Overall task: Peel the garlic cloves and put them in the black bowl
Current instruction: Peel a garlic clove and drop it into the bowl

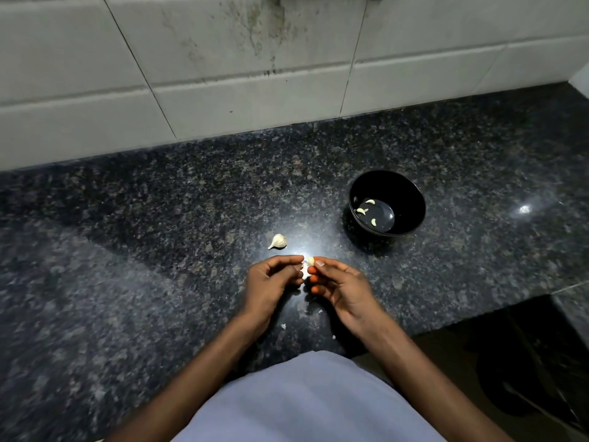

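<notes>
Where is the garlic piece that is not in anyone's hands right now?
In the head view, the loose garlic piece lies on the dark granite counter, just beyond the left hand and left of the black bowl.

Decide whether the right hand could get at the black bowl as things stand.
Probably yes. The black bowl sits open on the counter ahead and to the right of the right hand, with nothing lying between them. That hand, though, is pinching the garlic clove together with the left hand.
</notes>
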